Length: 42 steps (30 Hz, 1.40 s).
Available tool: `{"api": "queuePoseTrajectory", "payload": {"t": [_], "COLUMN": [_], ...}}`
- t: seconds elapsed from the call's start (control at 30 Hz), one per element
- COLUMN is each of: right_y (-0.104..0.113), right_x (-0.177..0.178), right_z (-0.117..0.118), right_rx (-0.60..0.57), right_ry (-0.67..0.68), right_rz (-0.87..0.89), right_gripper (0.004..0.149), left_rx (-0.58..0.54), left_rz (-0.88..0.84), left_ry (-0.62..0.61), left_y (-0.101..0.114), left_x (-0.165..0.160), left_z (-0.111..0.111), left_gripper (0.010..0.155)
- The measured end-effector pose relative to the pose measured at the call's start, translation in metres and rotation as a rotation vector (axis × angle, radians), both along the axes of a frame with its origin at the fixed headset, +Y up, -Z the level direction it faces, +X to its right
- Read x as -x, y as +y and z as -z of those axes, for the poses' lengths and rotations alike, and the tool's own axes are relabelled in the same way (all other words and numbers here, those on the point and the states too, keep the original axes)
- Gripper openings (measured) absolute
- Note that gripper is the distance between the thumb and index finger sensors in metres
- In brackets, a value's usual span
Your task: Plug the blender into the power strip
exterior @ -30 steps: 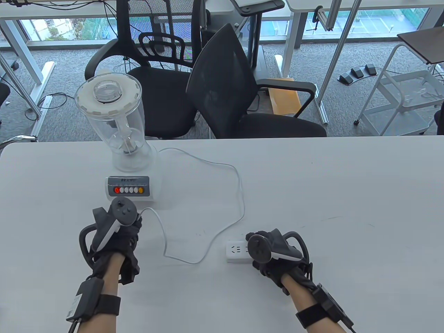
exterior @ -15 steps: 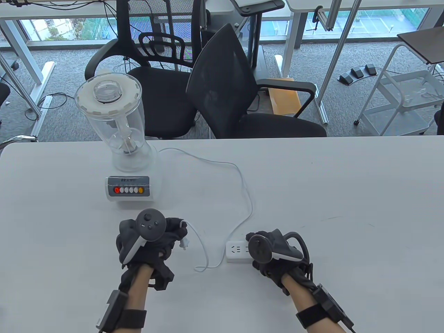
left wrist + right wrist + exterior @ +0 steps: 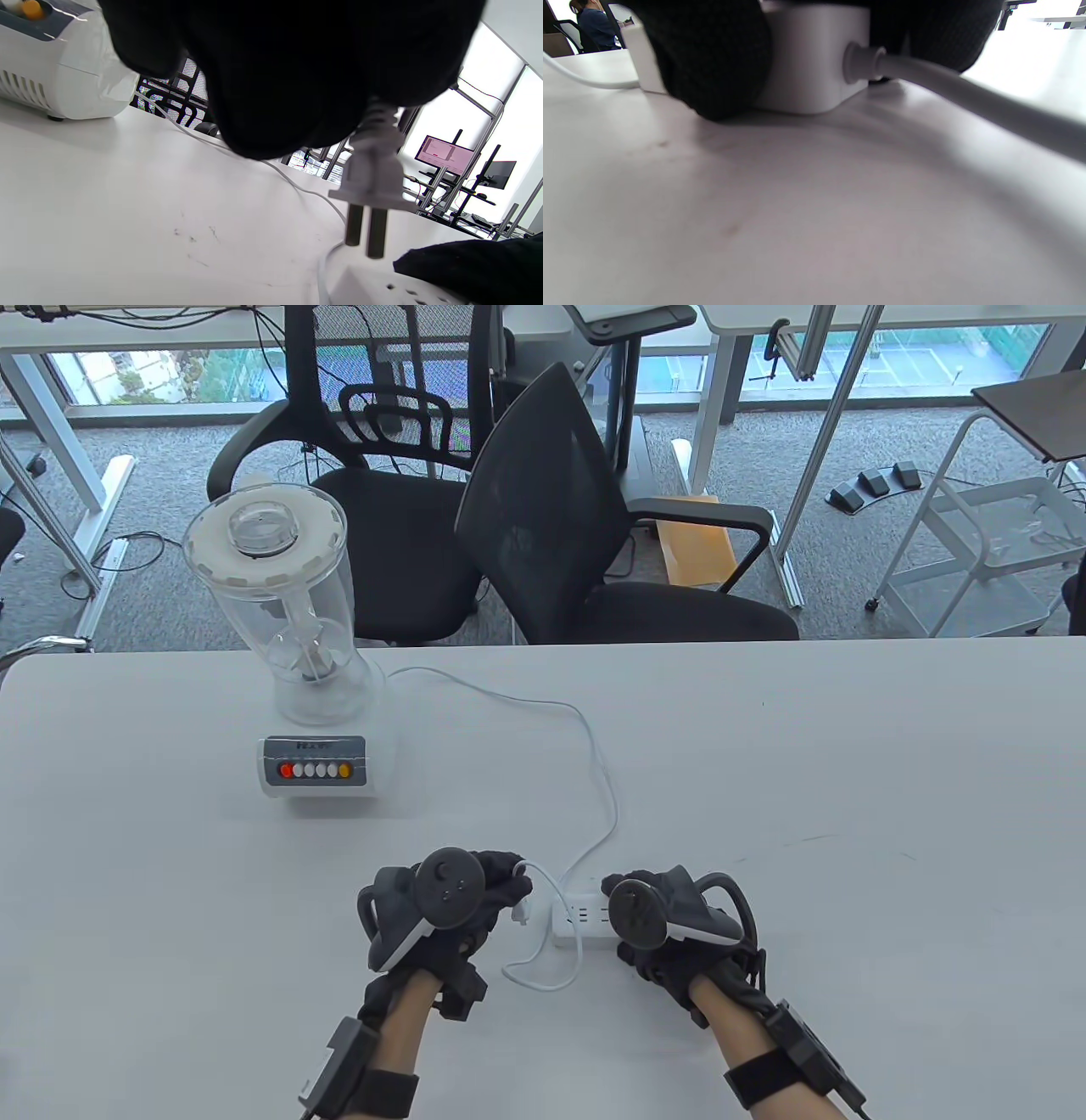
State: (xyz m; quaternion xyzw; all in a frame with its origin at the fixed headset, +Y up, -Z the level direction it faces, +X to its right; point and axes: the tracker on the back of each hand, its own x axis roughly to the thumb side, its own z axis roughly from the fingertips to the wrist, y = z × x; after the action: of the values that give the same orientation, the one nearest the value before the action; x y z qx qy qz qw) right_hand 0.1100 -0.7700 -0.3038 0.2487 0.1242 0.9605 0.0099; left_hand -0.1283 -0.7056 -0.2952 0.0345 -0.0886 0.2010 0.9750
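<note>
The blender (image 3: 301, 670), white with a clear jug, stands at the table's back left. Its white cord (image 3: 602, 780) loops across the table to a white two-pin plug (image 3: 522, 909). My left hand (image 3: 475, 899) grips the plug; in the left wrist view the plug (image 3: 373, 173) hangs pins down just above the left end of the white power strip (image 3: 382, 288). My right hand (image 3: 657, 916) rests on the power strip (image 3: 581, 918) and holds it on the table; in the right wrist view its fingers (image 3: 712, 55) clasp the strip's body (image 3: 810, 55).
The strip's own thick cable (image 3: 967, 101) runs off from its right end. The white table (image 3: 848, 780) stretches right and left of the hands. Two black office chairs (image 3: 577, 526) stand behind the far edge.
My left hand has carried the plug from in front of the blender base rightward to the power strip's left end, dragging the cord loop with it. My right hand has stayed on the strip.
</note>
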Motion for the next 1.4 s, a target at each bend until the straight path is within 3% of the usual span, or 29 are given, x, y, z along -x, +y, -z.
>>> {"api": "queuePoseTrajectory", "payload": {"t": [0.2, 0.5, 1.2, 1.4], "right_y": [0.0, 0.0, 0.0, 0.0], "right_x": [0.0, 0.0, -0.002, -0.002], "right_z": [0.0, 0.0, 0.001, 0.001], "right_rx": [-0.001, -0.002, 0.002, 0.002], "right_ry": [0.0, 0.0, -0.002, -0.002], "right_rz": [0.001, 0.006, 0.014, 0.017], "right_gripper": [0.083, 0.083, 0.083, 0.083], "left_rx": [-0.076, -0.1, -0.096, -0.142], "left_rz": [0.038, 0.076, 0.104, 0.168], "left_ry": [-0.025, -0.054, -0.047, -0.066], "left_y": [-0.003, -0.007, -0.018, -0.018], "left_x": [-0.022, -0.047, -0.064, -0.071], "left_z": [-0.002, -0.003, 0.002, -0.002], "left_gripper": [0.04, 0.04, 0.04, 0.04]}}
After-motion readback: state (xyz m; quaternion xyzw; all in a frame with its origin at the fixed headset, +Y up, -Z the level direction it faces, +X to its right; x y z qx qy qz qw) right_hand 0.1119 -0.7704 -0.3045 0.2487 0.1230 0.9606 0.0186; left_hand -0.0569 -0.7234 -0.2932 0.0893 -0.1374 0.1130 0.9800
